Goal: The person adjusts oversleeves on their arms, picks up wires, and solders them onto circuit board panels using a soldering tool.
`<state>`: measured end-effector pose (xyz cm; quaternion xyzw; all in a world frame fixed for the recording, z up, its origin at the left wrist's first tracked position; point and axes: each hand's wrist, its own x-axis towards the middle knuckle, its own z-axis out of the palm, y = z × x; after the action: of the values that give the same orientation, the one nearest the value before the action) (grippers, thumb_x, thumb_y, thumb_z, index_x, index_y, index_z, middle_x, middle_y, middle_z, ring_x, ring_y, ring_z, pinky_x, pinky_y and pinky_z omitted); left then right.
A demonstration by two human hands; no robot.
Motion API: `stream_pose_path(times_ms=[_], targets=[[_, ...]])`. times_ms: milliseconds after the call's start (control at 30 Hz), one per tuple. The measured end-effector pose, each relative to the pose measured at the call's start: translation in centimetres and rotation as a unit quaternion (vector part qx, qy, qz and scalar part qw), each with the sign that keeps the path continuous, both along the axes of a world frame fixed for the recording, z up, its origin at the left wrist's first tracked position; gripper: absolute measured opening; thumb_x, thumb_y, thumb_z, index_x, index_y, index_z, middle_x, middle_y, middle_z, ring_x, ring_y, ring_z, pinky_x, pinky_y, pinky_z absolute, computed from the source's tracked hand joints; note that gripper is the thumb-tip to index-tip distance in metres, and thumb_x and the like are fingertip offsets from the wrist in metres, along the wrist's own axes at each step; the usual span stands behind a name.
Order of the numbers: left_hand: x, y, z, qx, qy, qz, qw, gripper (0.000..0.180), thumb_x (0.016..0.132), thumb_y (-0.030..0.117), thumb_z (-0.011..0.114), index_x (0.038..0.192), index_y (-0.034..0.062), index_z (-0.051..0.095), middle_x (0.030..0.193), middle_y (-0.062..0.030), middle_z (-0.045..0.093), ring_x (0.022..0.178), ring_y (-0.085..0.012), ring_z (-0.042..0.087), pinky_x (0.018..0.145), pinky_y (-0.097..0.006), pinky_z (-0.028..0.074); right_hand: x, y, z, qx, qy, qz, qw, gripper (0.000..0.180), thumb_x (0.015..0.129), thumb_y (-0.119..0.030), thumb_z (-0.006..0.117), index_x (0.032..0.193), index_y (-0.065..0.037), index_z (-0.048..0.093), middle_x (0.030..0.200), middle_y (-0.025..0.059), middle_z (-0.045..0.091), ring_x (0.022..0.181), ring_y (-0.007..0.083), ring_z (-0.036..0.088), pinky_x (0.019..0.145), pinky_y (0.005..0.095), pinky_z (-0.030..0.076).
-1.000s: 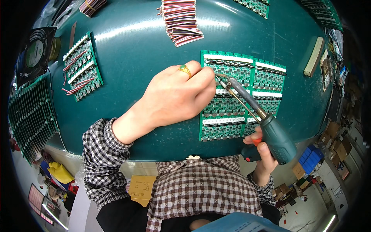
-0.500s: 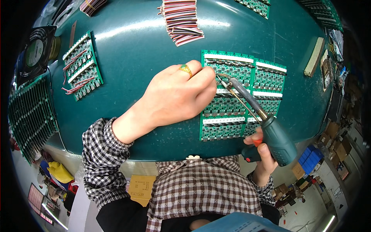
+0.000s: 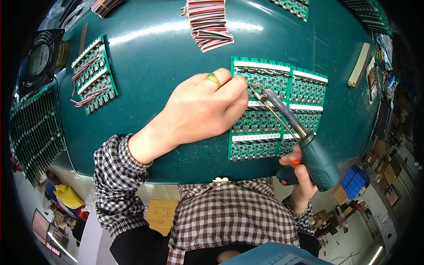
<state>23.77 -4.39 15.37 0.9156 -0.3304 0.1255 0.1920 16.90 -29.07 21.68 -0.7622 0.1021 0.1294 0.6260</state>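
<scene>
Barely anything has shifted over the last second in the head view: my right hand (image 3: pixel 302 183) keeps its grip round the dark-green plastic soldering gun (image 3: pixel 321 168), whose bent metal tip (image 3: pixel 255 85) has drifted only a hair, so I judge the work is staying at one spot. My left hand (image 3: pixel 205 106) is curled in, knuckles up, its fingertips hidden beside that tip; I cannot tell what they pinch. Under both lie the green printed circuit boards with white connector strips (image 3: pixel 257 152), flat on the glossy dark-green tabletop (image 3: pixel 163 57).
</scene>
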Motion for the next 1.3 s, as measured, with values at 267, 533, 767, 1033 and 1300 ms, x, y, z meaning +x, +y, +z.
stream_pose_path(times_ms=[267,533,767,1033,1300], targets=[[0.02,-0.01,-0.03,-0.008,0.001,0.001,1.0,0.025,0.066,0.009,0.061,0.09,0.0021,0.062,0.087,-0.0037,0.053,0.074,-0.0139,0.054,0.052,-0.024,0.044,0.12,-0.16,-0.09,-0.013,0.001,0.019,1.0,0.044,0.078,-0.021,0.061,0.104,0.013,0.051,0.084,0.0171,0.061,0.07,0.0263,0.063,0.066,0.036,0.054],[0.0,-0.01,-0.14,-0.014,0.0,0.001,1.0,0.025,0.066,0.009,0.061,0.089,0.0019,0.062,0.085,-0.0035,0.052,0.074,-0.0138,0.054,0.052,-0.024,0.044,-0.11,0.07,-0.14,-0.014,-0.008,-0.001,1.0,0.044,0.078,-0.02,0.061,0.104,0.013,0.051,0.085,0.0172,0.061,0.07,0.0261,0.063,0.065,0.0357,0.054],[-0.06,0.03,-0.14,-0.008,-0.005,0.002,1.0,0.024,0.066,0.009,0.061,0.089,0.0021,0.061,0.085,-0.0034,0.052,0.074,-0.0138,0.054,0.052,-0.024,0.044,-0.08,-0.15,0.01,-0.015,-0.014,0.012,1.0,0.043,0.079,-0.021,0.06,0.104,0.013,0.052,0.085,0.0166,0.061,0.071,0.0257,0.063,0.066,0.0357,0.054],[-0.03,0.01,-0.07,-0.011,0.002,0.001,1.0,0.023,0.066,0.009,0.061,0.088,0.0021,0.061,0.084,-0.0034,0.052,0.074,-0.0139,0.054,0.052,-0.024,0.044,-0.15,-0.13,0.09,-0.019,-0.02,0.002,1.0,0.042,0.078,-0.02,0.06,0.103,0.012,0.052,0.084,0.0158,0.061,0.069,0.0256,0.063,0.064,0.0349,0.053],[-0.03,0.01,-0.09,-0.007,0.004,0.001,1.0,0.023,0.067,0.009,0.061,0.088,0.0026,0.062,0.084,-0.003,0.052,0.074,-0.0135,0.054,0.052,-0.024,0.044,-0.01,0.02,0.06,-0.03,-0.013,0.007,0.999,0.042,0.077,-0.02,0.061,0.102,0.012,0.053,0.083,0.0158,0.061,0.067,0.0258,0.063,0.064,0.035,0.053]])
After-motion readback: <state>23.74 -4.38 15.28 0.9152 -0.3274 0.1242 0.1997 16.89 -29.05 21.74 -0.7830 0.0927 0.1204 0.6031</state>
